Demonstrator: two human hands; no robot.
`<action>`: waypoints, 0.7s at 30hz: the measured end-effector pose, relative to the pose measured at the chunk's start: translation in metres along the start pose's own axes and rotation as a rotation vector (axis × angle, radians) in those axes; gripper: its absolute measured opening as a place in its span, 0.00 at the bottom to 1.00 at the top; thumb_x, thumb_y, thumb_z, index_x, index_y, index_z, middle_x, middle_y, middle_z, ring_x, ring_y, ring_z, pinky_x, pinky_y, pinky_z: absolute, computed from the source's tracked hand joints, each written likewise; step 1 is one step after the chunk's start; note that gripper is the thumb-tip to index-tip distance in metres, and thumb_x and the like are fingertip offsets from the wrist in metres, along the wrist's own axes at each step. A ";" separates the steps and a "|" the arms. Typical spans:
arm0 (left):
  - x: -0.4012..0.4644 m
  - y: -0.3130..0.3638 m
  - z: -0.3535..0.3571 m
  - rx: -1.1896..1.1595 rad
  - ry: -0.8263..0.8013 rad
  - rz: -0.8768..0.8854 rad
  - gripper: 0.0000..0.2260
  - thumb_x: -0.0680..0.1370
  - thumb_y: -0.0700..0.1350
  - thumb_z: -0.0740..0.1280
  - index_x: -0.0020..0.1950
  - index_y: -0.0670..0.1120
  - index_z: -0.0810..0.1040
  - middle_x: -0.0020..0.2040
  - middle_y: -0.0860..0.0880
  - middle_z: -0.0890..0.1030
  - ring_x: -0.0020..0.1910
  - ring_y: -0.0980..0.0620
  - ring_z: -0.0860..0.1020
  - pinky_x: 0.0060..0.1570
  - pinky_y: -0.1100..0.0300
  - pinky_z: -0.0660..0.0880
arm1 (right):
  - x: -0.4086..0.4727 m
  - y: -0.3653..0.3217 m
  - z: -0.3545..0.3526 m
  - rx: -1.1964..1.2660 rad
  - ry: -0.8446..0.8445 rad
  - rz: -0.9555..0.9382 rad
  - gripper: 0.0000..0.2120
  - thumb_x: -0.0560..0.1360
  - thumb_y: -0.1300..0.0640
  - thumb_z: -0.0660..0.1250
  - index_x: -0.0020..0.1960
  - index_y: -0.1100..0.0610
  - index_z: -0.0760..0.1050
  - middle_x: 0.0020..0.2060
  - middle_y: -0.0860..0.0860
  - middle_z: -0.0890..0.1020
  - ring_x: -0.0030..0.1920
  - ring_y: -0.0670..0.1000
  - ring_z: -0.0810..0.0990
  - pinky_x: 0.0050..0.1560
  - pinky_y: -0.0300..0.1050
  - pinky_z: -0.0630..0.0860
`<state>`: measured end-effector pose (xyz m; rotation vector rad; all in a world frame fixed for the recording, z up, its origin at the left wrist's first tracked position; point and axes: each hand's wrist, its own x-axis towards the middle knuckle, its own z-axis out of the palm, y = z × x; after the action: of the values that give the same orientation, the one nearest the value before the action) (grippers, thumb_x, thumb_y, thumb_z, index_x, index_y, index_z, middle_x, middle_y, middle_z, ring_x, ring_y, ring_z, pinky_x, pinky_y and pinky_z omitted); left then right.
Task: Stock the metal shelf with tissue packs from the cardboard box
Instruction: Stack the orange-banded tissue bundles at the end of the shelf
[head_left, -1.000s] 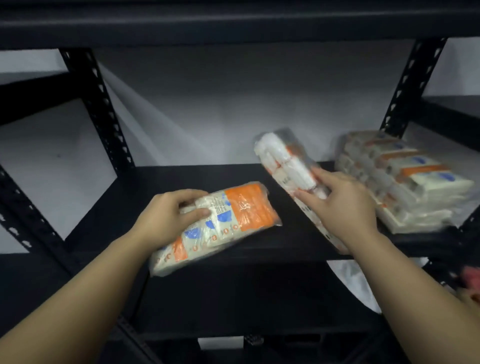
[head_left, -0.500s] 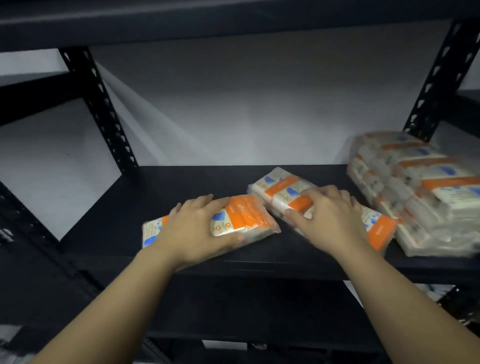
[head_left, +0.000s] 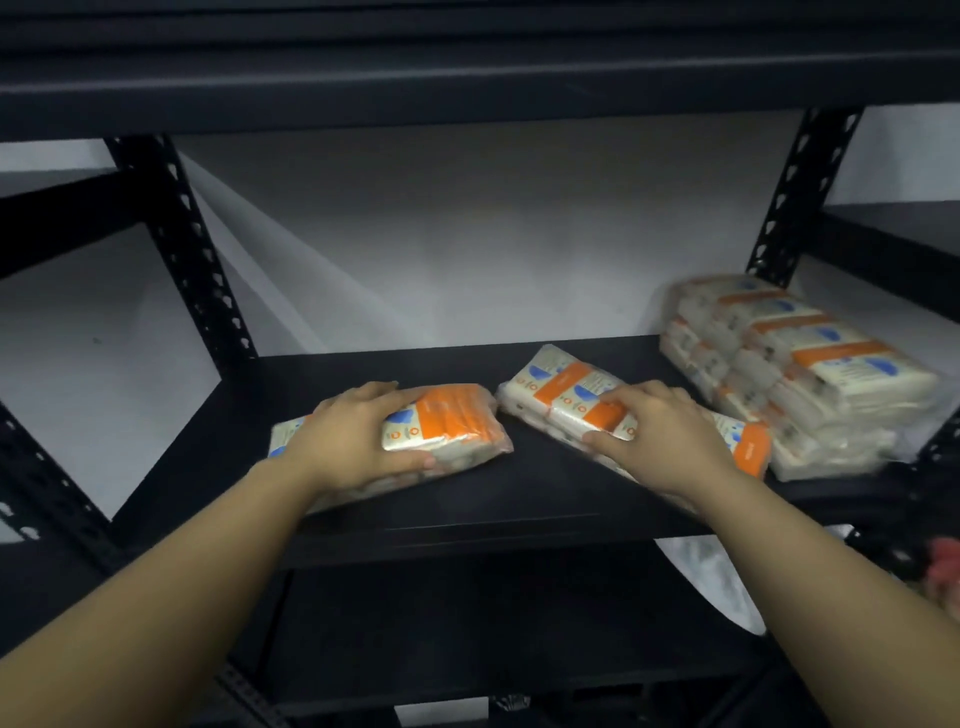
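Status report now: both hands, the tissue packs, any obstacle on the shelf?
Left hand grips orange-and-white tissue pack on black metal shelf. Right hand grips second pack. Stacked packs close at right, none between.

Single head-worn wide-angle view, looking forward and slightly down into a black metal shelf (head_left: 519, 499), close enough that both forearms reach in from the bottom corners, upper shelf board crossing the top edge

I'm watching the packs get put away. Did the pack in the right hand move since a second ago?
Yes. The pack under the right hand went down from tilted up to flat on the shelf, beside the stack.
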<state>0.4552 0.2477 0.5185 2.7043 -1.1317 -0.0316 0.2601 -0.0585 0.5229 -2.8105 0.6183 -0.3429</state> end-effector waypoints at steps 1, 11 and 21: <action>0.001 -0.006 -0.001 0.009 -0.003 0.002 0.43 0.69 0.78 0.65 0.81 0.67 0.57 0.80 0.52 0.64 0.76 0.46 0.67 0.74 0.42 0.64 | -0.002 0.000 -0.002 0.017 -0.004 0.016 0.29 0.74 0.30 0.68 0.71 0.41 0.74 0.67 0.48 0.76 0.65 0.55 0.73 0.68 0.58 0.71; 0.013 -0.021 -0.011 -0.014 0.033 0.158 0.46 0.62 0.83 0.60 0.75 0.61 0.69 0.67 0.55 0.72 0.66 0.52 0.70 0.67 0.47 0.71 | -0.019 0.005 -0.011 0.088 -0.042 0.085 0.27 0.72 0.38 0.76 0.69 0.43 0.76 0.66 0.48 0.77 0.62 0.52 0.76 0.65 0.55 0.75; 0.046 0.064 0.001 -0.213 0.029 0.303 0.39 0.66 0.73 0.71 0.75 0.63 0.70 0.69 0.56 0.70 0.68 0.55 0.71 0.68 0.52 0.73 | -0.038 0.049 -0.016 0.016 0.010 0.059 0.40 0.67 0.34 0.78 0.74 0.48 0.72 0.67 0.50 0.77 0.64 0.53 0.76 0.64 0.50 0.73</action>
<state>0.4432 0.1712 0.5336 2.3190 -1.4283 -0.0619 0.2034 -0.0883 0.5177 -2.7702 0.6964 -0.3488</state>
